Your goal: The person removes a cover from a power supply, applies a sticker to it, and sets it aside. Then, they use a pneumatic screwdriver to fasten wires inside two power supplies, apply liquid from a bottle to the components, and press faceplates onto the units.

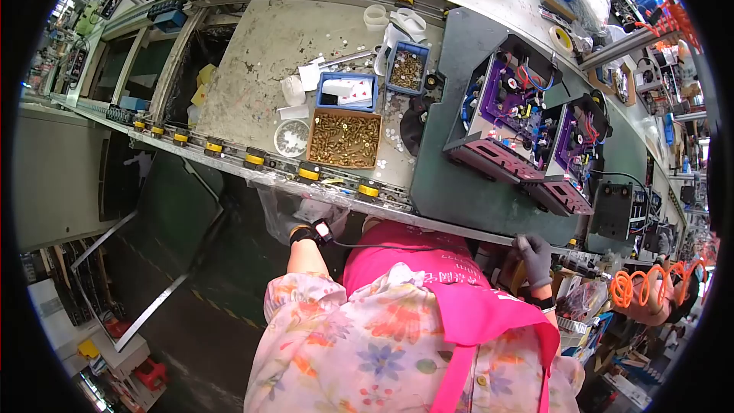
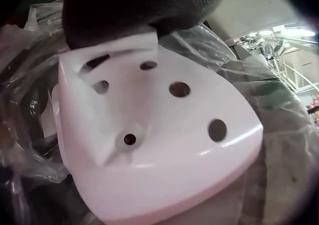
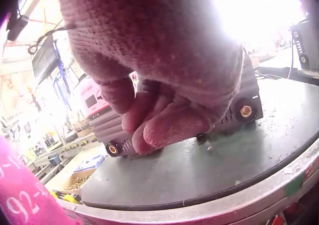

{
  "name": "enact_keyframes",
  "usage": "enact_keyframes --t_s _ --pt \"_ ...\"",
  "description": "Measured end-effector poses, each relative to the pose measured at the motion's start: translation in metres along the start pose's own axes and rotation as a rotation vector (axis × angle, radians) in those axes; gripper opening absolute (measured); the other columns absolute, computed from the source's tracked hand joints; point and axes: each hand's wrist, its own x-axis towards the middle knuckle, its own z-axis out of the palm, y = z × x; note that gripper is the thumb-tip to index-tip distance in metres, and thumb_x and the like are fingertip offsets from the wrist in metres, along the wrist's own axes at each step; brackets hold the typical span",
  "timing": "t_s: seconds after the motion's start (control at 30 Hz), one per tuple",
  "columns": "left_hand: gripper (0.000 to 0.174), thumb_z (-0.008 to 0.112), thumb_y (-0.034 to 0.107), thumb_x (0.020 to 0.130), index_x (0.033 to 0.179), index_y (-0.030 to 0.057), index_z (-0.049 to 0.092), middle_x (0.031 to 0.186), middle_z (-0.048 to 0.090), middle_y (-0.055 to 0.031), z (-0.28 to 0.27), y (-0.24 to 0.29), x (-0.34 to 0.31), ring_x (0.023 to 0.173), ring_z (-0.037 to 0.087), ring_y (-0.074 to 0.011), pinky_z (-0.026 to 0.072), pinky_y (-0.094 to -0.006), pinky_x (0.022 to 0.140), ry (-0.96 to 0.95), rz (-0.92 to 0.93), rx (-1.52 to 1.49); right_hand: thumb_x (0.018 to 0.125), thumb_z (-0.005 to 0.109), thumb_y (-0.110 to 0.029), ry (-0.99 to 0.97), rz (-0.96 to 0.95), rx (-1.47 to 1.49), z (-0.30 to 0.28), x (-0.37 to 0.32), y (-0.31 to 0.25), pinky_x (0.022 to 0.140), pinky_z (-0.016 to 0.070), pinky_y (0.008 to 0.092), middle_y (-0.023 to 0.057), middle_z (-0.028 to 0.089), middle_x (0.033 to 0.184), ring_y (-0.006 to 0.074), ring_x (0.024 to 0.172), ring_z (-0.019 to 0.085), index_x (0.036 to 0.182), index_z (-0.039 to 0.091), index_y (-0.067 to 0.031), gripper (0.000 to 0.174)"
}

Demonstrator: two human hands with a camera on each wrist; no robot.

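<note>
In the left wrist view, the gloved left hand point(image 2: 134, 10) grips the upper edge of a white plastic part point(image 2: 164, 150) with several holes; clear plastic film surrounds it. The head view has this hand point(image 1: 294, 226) below the bench's front rail, beside a clear bag point(image 1: 275, 210). The gloved right hand point(image 1: 533, 256) is by the green board's front edge point(image 1: 474, 231). Seen from the right wrist, that hand point(image 3: 159, 70) has loosely curled fingers point(image 3: 174, 127) with nothing visible in them, in front of a dark device point(image 3: 245, 110).
Two open devices with purple interiors point(image 1: 505, 111) stand on the green board. Left of it are a box of brass fittings point(image 1: 344, 140), blue bins point(image 1: 407, 69) and a round white container point(image 1: 292, 138). Yellow rollers point(image 1: 309, 172) line the front rail, and a cable point(image 1: 397, 247) crosses the pink apron.
</note>
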Motion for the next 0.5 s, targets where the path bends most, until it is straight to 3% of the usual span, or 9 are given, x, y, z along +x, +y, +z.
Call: enact_keyframes --t_s 0.2,0.27,0.3,0.33,0.43,0.5 --pt "0.036 0.049 0.032 0.089 0.114 0.0079 0.056 0.117 0.056 -0.0076 -0.025 -0.004 0.007 0.096 0.055 -0.0255 0.0502 -0.0354 0.079 0.428 0.076 -0.079 0.089 0.059 -0.023 -0.032 0.004 0.048 -0.019 -0.009 0.023 0.053 0.0395 0.0229 0.0031 0.06 0.068 0.0084 0.056 0.051 0.082 0.062 0.0003 0.025" --pt "0.035 0.05 0.032 0.089 0.114 0.0085 0.057 0.115 0.056 -0.0079 -0.081 -0.025 0.048 0.096 0.055 -0.0249 0.0507 -0.0359 0.078 0.344 0.129 -0.137 0.088 0.059 -0.021 -0.024 0.034 0.03 -0.024 -0.015 0.02 0.053 0.0409 0.0235 0.0019 0.059 0.068 0.0086 0.058 0.053 0.085 0.062 0.0011 0.022" --pt "0.035 0.05 0.032 0.089 0.114 0.0088 0.057 0.115 0.056 -0.008 -0.079 -0.018 0.041 0.095 0.055 -0.0246 0.0509 -0.0361 0.078 0.303 0.156 -0.163 0.088 0.059 -0.021 -0.015 0.043 0.051 -0.026 -0.017 0.023 0.053 0.041 0.0236 0.0019 0.059 0.068 0.0086 0.059 0.053 0.085 0.062 0.0011 0.022" --pt "0.033 0.05 0.029 0.089 0.113 0.0085 0.057 0.111 0.057 -0.0081 -0.076 -0.019 0.031 0.092 0.056 -0.0234 0.0528 -0.0323 0.074 0.377 0.197 -0.158 0.088 0.059 -0.021 -0.005 0.051 0.074 -0.027 -0.019 0.025 0.053 0.0411 0.0236 0.0019 0.059 0.068 0.0085 0.059 0.053 0.084 0.062 0.0011 0.022" --pt "0.031 0.051 0.023 0.089 0.114 0.0065 0.056 0.109 0.056 -0.0081 -0.097 -0.021 0.039 0.088 0.057 -0.0223 0.0553 -0.0299 0.07 0.41 -0.056 -0.175 0.09 0.059 -0.022 0.013 0.036 0.097 -0.034 -0.022 0.041 0.053 0.0395 0.0226 0.0021 0.06 0.07 0.008 0.057 0.052 0.084 0.063 0.0004 0.023" --pt "0.024 0.055 0.012 0.084 0.108 0.01 0.058 0.103 0.058 -0.0074 -0.105 -0.018 0.039 0.087 0.059 -0.0233 0.0547 -0.0359 0.069 0.315 -0.12 0.191 0.09 0.059 -0.022 0.03 0.029 0.096 -0.039 -0.024 0.052 0.053 0.0395 0.0222 0.0023 0.061 0.071 0.008 0.058 0.052 0.084 0.064 0.0 0.023"
